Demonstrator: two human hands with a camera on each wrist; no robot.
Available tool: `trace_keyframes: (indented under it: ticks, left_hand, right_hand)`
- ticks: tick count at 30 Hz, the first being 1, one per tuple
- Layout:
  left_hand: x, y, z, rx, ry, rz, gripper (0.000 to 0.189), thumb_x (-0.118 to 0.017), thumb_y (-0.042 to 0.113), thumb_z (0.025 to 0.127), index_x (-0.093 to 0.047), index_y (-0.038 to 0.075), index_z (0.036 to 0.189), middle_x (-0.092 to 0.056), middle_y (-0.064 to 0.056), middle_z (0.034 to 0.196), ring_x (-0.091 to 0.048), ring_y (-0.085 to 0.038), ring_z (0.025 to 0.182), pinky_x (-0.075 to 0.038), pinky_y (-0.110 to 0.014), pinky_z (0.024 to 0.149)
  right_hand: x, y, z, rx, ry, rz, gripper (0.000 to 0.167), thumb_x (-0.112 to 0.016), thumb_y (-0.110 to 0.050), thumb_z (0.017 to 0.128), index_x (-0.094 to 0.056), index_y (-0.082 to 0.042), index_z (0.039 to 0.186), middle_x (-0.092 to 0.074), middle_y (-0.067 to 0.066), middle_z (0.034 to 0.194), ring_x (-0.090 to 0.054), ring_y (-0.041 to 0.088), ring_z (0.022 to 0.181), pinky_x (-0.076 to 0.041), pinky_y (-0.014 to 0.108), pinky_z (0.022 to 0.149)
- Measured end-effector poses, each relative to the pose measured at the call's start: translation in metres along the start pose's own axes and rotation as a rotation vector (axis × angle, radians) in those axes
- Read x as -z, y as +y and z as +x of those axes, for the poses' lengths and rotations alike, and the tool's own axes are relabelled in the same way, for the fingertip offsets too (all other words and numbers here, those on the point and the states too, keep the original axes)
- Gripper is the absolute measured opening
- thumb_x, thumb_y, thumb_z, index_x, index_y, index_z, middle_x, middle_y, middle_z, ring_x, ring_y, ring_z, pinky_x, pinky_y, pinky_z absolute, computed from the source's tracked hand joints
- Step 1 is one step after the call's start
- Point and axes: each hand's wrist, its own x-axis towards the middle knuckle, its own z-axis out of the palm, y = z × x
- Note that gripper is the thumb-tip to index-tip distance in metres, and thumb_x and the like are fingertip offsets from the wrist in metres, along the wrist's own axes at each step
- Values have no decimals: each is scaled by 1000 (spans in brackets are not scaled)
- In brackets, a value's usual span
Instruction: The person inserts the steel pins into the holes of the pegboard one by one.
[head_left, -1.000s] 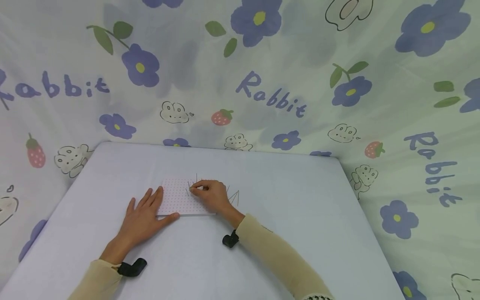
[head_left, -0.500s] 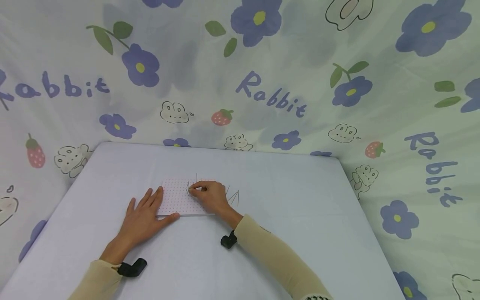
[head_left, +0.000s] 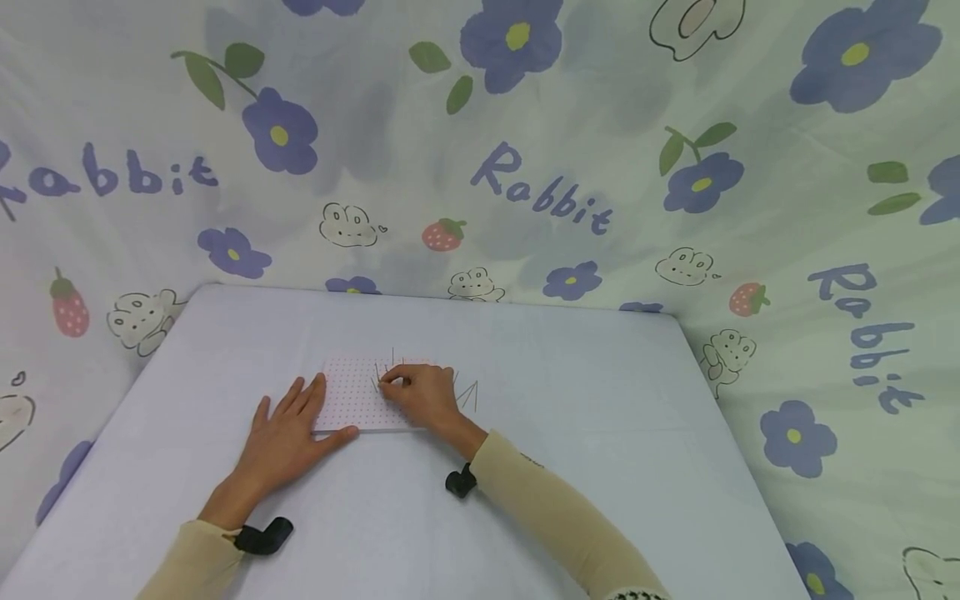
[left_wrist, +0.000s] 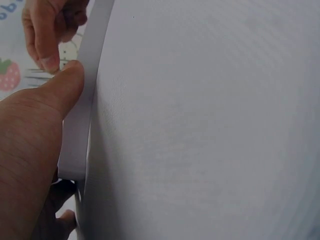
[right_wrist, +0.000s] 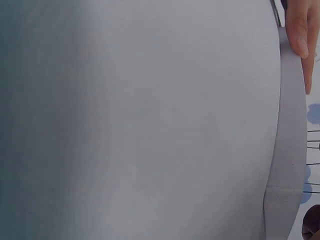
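Note:
A white board [head_left: 347,400] with a grid of small pink dots lies flat on the table. Several thin dark sticks [head_left: 393,356] stand up from it near its far side. My left hand [head_left: 281,442] lies spread at the board's left end, its thumb along the near edge; in the left wrist view that thumb [left_wrist: 70,85] rests against the board's side wall [left_wrist: 77,145]. Over the board's middle, my right hand [head_left: 429,398] pinches a thin stick between thumb and forefinger, among the standing ones. The right hand and forearm hide the board's right part.
More thin sticks [head_left: 469,395] show just right of the right hand, some slanting. A white cloth covers the table [head_left: 600,400]. Behind and beside it hangs a curtain [head_left: 585,150] printed with flowers and rabbits. Each wrist wears a black camera [head_left: 264,536].
My right hand shifts a little left, then slightly back right and nearer, its thumb and forefinger staying together among the sticks. My left hand and the board stay in place.

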Motion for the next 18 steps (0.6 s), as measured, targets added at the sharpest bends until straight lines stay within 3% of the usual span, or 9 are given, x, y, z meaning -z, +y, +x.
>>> trace_keyframes:
  ticks: [4, 18]
  left_hand:
    - [-1, -1, 0, 0, 1, -1, 112, -55, 75, 87, -19, -2, 159, -29, -26, 160, -18, -47, 150, -3, -76, 112]
    - [0, -1, 1, 4, -7, 7, 112, -54, 76, 87, -19, -3, 158, -29, -26, 160, -18, -47, 150, -3, -76, 112]
  right_hand:
    - [1, -2, 1, 24, -10, -86, 11, -71, -40, 92, -80, -34, 95, -55, -24, 58, -50, -2, 62, -30, 33, 75]
    - [7, -5, 0, 91, -16, -218, 11, -70, -38, 91, -80, -35, 95, -56, -24, 59, -49, -3, 65, -27, 31, 71]
